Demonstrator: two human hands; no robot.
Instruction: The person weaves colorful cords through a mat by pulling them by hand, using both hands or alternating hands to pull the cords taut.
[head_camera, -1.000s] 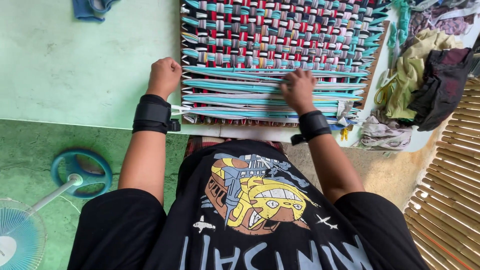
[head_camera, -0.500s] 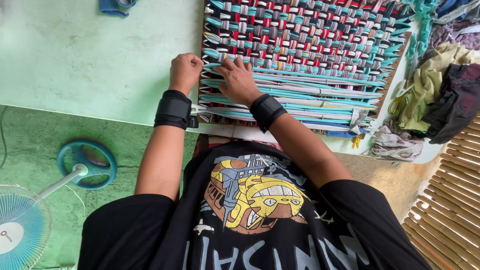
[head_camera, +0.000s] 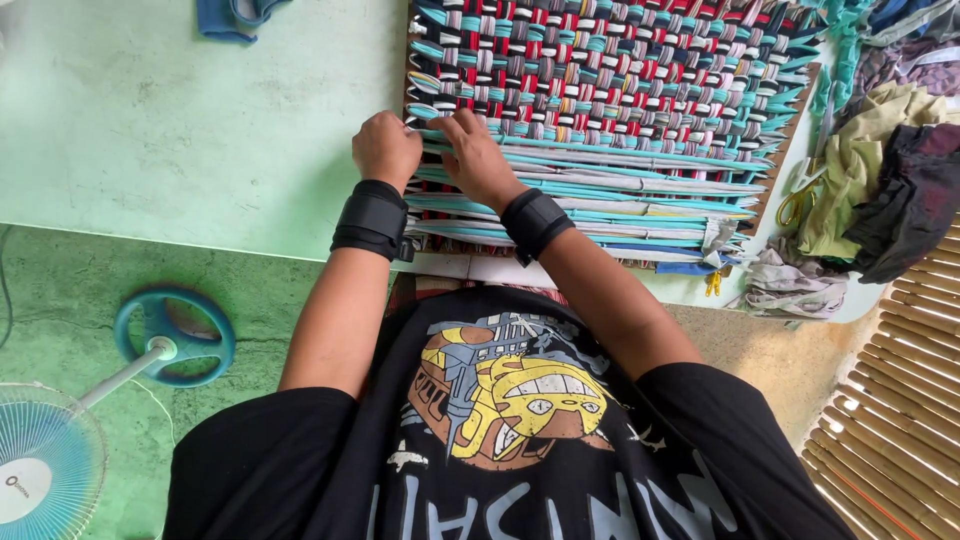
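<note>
Nearest me: black shirt, then both forearms with black wrist straps reaching forward over the tabletop edge. The loom sits straight ahead and a bit to my right, with its frame along the near tabletop edge.

My left hand is curled into a loose fist right at the loom's left edge, touching the strip ends there; I cannot tell whether it actually pinches one. My right hand lies just beside it, slightly farther in, fingers bent and pressing down on the teal strips, no clear grasp visible. Both hands are close together at the left end of the row, and the right is the one that's over the weave.

Key relation: the loose teal strips run left to right, long axis across my view, stretching away from my hands toward the right side of the frame. The working row lies right under my fingers, at the boundary between the unwoven near strips and the woven patch of red, teal and grey beyond.

Farther right: yellow-handled scissors and a pile of rags. On the floor to my left stands a fan.
</note>
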